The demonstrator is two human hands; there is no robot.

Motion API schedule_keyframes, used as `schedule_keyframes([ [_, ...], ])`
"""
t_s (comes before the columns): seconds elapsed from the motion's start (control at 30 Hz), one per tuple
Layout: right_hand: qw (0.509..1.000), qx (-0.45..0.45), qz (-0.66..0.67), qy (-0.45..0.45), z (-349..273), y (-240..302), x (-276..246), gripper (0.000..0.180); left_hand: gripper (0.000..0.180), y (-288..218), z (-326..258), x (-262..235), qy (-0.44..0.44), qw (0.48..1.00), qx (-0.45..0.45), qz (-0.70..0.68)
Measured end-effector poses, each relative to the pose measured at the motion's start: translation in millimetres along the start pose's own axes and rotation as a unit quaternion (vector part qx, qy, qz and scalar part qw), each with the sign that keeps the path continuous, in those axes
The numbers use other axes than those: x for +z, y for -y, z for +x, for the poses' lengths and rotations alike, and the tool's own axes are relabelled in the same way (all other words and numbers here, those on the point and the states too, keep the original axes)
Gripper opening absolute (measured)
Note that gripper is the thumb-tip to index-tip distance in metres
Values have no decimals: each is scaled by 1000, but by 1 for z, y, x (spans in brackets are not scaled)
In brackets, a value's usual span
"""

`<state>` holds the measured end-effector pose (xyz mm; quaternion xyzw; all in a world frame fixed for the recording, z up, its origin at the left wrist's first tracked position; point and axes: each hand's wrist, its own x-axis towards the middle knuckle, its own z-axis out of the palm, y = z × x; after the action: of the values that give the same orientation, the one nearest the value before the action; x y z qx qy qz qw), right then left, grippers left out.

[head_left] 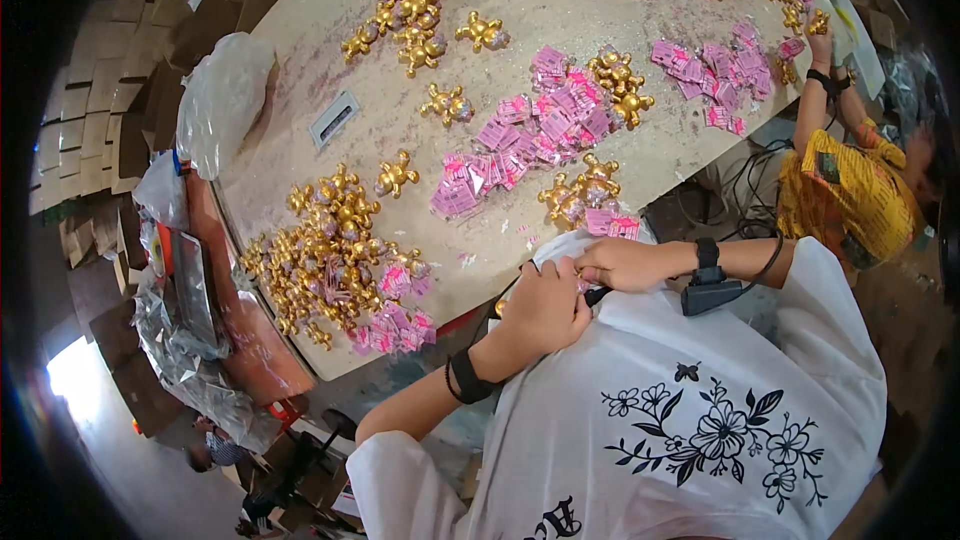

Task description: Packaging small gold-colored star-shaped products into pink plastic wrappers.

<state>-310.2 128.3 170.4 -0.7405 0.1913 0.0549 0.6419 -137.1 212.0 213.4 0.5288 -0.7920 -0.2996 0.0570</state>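
My left hand point(545, 306) and my right hand point(627, 265) meet in front of my white shirt at the table's near edge. The fingers of both are closed and pressed together. What they grip is mostly hidden; a small pinkish bit shows between the fingertips, and a bit of gold point(500, 307) peeks out beside my left hand. Just beyond my hands lie pink printed cards point(612, 224) and a few shiny gold bear figures point(580, 192). A long heap of pink cards point(545, 125) spreads farther up the table.
A large pile of gold bears point(330, 250) covers the table's left part, with more bears point(415, 5) along the far side. A small white box point(334, 119) lies near a clear plastic bag point(225, 100). At right, a co-worker in yellow point(845, 190) handles a gold bear.
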Motion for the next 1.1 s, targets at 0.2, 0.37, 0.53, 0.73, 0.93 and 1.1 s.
schedule_keyframes([
  [0.2,993,72,86,35,-1,5,-7,28,31,-13,9,-13,66,997,-25,19],
  [0.37,974,82,181,106,4,-3,-20,36,33,-14,13,-12,28,999,-46,7],
  [0.53,979,30,189,67,-2,-12,-23,33,35,-3,17,-42,42,989,-25,-139],
  [0.73,969,-124,170,-133,-26,0,-34,43,48,-9,22,-87,70,947,-20,-313],
  [0.93,937,-153,-175,-259,-10,16,-36,31,46,-18,9,-94,63,852,103,-510],
  [1.1,907,-167,-202,-330,-5,41,-36,16,49,-21,4,-112,51,868,192,-456],
])
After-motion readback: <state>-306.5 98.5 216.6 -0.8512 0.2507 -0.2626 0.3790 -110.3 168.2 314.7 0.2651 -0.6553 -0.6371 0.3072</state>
